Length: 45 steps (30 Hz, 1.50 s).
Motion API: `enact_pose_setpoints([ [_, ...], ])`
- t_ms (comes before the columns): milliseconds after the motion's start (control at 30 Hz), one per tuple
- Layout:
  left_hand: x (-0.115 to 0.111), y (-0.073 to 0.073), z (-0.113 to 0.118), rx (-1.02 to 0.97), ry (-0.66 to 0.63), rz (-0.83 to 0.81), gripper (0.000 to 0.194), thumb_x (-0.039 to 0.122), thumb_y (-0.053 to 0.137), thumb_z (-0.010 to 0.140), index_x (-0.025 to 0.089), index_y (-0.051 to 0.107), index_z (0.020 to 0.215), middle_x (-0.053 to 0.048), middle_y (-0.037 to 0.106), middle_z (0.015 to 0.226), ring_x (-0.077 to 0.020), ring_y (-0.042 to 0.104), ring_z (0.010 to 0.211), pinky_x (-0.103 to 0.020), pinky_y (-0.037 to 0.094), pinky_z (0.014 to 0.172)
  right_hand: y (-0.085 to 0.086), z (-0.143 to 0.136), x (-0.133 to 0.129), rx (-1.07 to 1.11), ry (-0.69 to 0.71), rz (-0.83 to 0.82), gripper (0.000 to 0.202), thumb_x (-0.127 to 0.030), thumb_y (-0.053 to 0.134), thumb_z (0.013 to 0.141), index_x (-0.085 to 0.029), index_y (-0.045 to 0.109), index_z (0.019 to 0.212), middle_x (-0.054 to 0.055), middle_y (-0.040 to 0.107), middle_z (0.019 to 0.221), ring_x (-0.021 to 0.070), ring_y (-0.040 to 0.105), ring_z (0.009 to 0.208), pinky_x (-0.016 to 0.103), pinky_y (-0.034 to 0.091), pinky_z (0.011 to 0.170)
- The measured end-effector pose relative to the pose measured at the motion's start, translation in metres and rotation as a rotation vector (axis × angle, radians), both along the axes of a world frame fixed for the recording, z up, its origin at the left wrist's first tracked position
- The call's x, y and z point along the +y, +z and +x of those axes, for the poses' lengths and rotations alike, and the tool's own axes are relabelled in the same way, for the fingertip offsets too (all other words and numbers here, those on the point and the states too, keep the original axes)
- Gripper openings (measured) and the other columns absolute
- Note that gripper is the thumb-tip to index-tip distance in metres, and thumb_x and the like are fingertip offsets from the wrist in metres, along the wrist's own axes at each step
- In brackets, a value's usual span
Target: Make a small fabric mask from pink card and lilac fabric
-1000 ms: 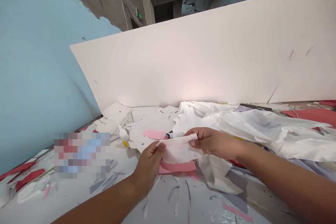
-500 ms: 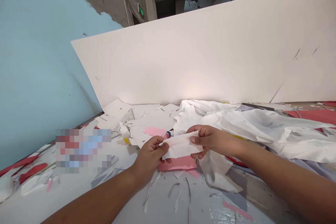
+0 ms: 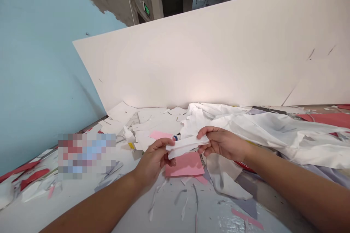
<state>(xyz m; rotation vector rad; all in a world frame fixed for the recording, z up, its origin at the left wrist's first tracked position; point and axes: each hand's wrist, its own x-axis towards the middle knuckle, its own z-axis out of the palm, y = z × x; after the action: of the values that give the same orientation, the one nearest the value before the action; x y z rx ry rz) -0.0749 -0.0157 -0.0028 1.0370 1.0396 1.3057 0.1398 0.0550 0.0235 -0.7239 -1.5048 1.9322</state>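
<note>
A narrow folded strip of white cloth or paper is stretched between my two hands above the table. My left hand pinches its left end between thumb and fingers. At the other end, my right hand grips the strip, its lower fingers curled beneath. Just below the strip lies a pink rectangular piece on the table. A second pink piece lies behind my left hand. To the left stands a small white bottle with a yellow label.
Crumpled white cloth spreads over the right rear of the table. White scraps lie at the back left, red pieces at far left. A large white panel stands behind.
The white piece has become narrower, folded over between my hands. More of the pink piece beneath it shows. My hands have shifted only slightly.
</note>
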Motion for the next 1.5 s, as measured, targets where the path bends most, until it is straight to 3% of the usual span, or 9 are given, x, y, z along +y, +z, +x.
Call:
enact_pose_setpoints([
  [133,0.002,-0.001,-0.004,-0.051,-0.039,0.009,0.026,0.006,0.045,0.056,0.019,0.054,0.076,0.002,0.054,0.062,-0.0096,0.053,0.054,-0.022,0.040,0.056,-0.003,0.000,0.000,0.053,0.048,-0.047,0.022,-0.009,0.058,0.061,-0.019,0.055,0.081,0.002,0.064,0.070,0.0186,0.064,0.078,0.029,0.047,0.067],
  [233,0.001,-0.001,-0.004,-0.001,-0.046,0.014,0.031,0.004,0.052,0.056,0.020,0.052,0.082,0.002,0.057,0.067,-0.0105,0.055,0.063,-0.020,0.038,0.058,-0.011,-0.004,-0.001,0.098,-0.001,-0.010,0.030,-0.010,0.066,0.059,-0.020,0.052,0.084,0.001,0.064,0.073,0.0172,0.063,0.080,0.029,0.046,0.068],
  [367,0.002,-0.003,-0.002,0.074,0.017,0.014,0.026,0.020,0.067,0.060,0.021,0.051,0.082,0.001,0.058,0.067,-0.0113,0.054,0.068,-0.019,0.037,0.059,-0.024,-0.013,-0.004,0.123,-0.134,0.109,0.027,-0.023,0.069,0.063,-0.020,0.049,0.082,-0.001,0.062,0.069,0.0145,0.061,0.074,0.027,0.046,0.064],
  [567,-0.001,-0.005,0.003,0.205,0.155,0.024,0.026,0.042,0.062,0.066,0.020,0.055,0.079,0.000,0.059,0.074,-0.0089,0.050,0.061,-0.019,0.038,0.055,-0.033,-0.019,-0.010,-0.043,-0.334,0.336,0.024,-0.040,0.062,0.069,-0.022,0.052,0.081,-0.002,0.060,0.072,0.0110,0.057,0.062,0.026,0.045,0.064],
  [833,0.002,-0.010,0.005,0.249,0.278,0.096,0.027,0.040,0.061,0.067,0.021,0.047,0.080,0.002,0.055,0.065,-0.0125,0.057,0.062,-0.022,0.042,0.053,-0.031,-0.025,-0.017,0.002,-0.279,0.125,0.030,-0.040,0.061,0.070,-0.022,0.039,0.078,-0.004,0.056,0.062,0.0140,0.062,0.063,0.026,0.048,0.060],
  [1200,0.007,-0.024,-0.002,0.260,0.206,0.083,0.028,0.028,0.062,0.067,0.022,0.044,0.088,0.003,0.052,0.068,-0.0077,0.047,0.056,-0.018,0.037,0.051,-0.046,-0.025,-0.011,0.150,-0.332,-0.008,0.022,-0.031,0.067,0.067,-0.021,0.056,0.083,-0.001,0.061,0.079,0.0103,0.059,0.069,0.023,0.050,0.070],
  [1333,0.005,-0.021,-0.001,0.245,0.195,0.084,0.030,0.024,0.063,0.065,0.022,0.046,0.090,0.001,0.052,0.079,-0.0098,0.051,0.067,-0.019,0.040,0.056,-0.051,-0.025,-0.008,0.157,-0.338,-0.013,0.019,-0.028,0.066,0.068,-0.020,0.057,0.083,-0.001,0.061,0.078,0.0088,0.059,0.065,0.021,0.050,0.068],
  [1500,0.005,-0.020,0.000,0.232,0.112,0.037,0.033,0.033,0.059,0.070,0.023,0.044,0.097,0.000,0.055,0.077,-0.0116,0.053,0.065,-0.023,0.041,0.057,-0.054,-0.026,-0.009,0.146,-0.348,0.011,0.019,-0.027,0.064,0.070,-0.020,0.057,0.086,-0.002,0.060,0.075,0.0077,0.058,0.064,0.018,0.050,0.066],
])
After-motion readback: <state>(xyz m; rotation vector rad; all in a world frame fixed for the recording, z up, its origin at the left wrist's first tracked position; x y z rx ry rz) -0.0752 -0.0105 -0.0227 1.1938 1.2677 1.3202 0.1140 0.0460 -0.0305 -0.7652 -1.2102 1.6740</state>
